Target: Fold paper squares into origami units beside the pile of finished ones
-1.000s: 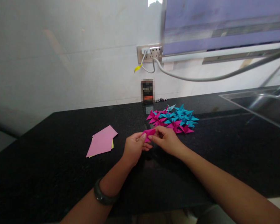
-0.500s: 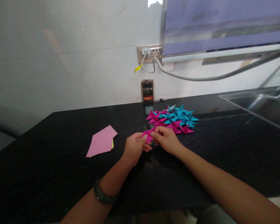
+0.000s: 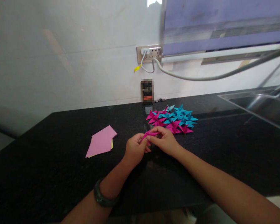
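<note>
Between my two hands is a folded magenta origami paper [image 3: 151,133], narrow and pointed toward the right. My left hand [image 3: 135,150] pinches its left end between thumb and fingers. With thumb and fingertips, my right hand [image 3: 165,139] grips it from the right side; part of the paper is hidden by the fingers. Just beyond my hands lies a cluster of folded paper cranes, with magenta cranes [image 3: 174,126] at the front and left and blue cranes [image 3: 180,115] behind and to the right. One pale blue crane [image 3: 170,108] sits at the back.
Pink paper sheets [image 3: 102,141] lie left of my hands, a yellow sheet [image 3: 112,144] under them. A small blurred box [image 3: 147,91] leans on the wall beneath a socket [image 3: 149,54]. At right, a sink [image 3: 268,107] is set into the black countertop [image 3: 67,174].
The magenta paper has turned from a flat, wider face to a narrow, pointed edge. Its right tip now shows past my right thumb. My hands stay in nearly the same place.
</note>
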Tool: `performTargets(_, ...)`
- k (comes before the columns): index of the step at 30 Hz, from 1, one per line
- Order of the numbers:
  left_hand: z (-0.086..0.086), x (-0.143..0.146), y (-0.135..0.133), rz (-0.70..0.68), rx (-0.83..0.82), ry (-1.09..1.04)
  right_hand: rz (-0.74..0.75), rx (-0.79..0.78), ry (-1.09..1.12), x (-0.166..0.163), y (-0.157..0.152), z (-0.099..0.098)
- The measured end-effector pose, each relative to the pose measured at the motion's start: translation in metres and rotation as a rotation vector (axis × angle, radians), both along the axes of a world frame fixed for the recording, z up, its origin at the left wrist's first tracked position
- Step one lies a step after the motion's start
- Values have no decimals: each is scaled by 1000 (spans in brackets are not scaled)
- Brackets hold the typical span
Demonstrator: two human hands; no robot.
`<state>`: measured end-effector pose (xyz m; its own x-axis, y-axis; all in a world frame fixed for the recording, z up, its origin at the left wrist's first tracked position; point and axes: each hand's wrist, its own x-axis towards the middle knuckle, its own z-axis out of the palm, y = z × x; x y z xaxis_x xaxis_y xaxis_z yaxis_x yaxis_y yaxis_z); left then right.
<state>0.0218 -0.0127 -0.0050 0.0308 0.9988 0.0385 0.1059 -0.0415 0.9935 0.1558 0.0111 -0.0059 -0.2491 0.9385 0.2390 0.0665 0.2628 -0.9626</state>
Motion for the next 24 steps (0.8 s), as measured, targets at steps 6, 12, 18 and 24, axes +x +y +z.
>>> performTargets(6,-2,-1,-2,-67,54,79,-3,-44,63,-3,-1,0)
performTargets(12,3,0,-2,-55,22,68,-76,72,-34,1,-1,5)
performTargets(18,2,-2,-1,-49,113,190,-123,177,-92,2,0,3)
performTargets(24,4,-1,-4,-24,100,199,-116,161,-132,0,-2,4)
